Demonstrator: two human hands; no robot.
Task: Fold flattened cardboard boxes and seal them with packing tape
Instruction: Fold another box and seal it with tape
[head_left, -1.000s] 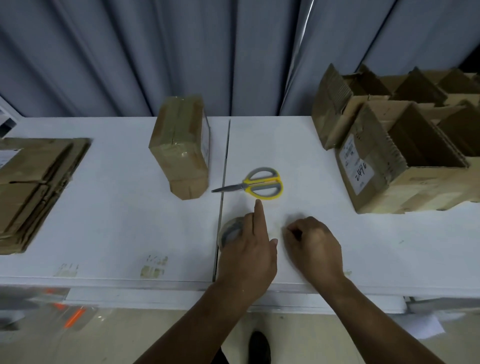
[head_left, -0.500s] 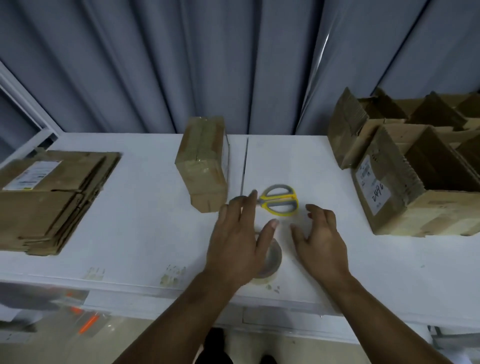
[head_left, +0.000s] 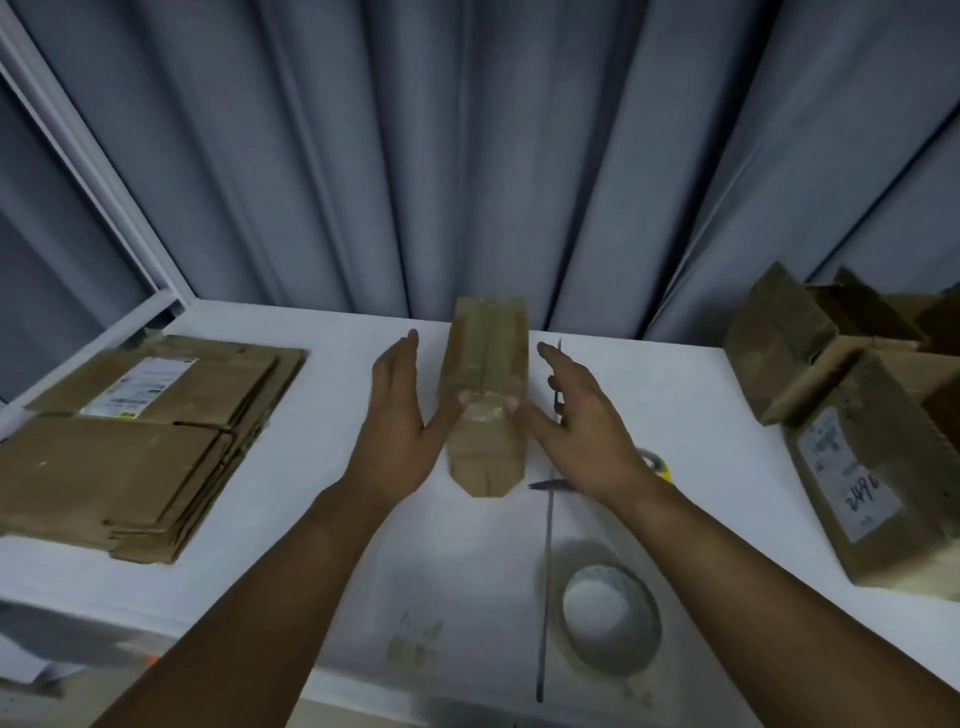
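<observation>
Grey curtain (head_left: 467, 156); white table (head_left: 322, 519)

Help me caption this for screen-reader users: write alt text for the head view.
Open left hand and right hand flank a taped cardboard box on a white table, thumbs over its top. Flattened boxes lie stacked at left, open boxes stand at right, a tape roll lies in front.

Scissors (head_left: 658, 464) mostly hidden behind right hand (head_left: 582, 431); box label (head_left: 852, 483) blurred, perhaps 2496.

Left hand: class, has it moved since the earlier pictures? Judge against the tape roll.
Yes. The left hand left the tape roll and went farther back, to the left side of the taped box.
</observation>
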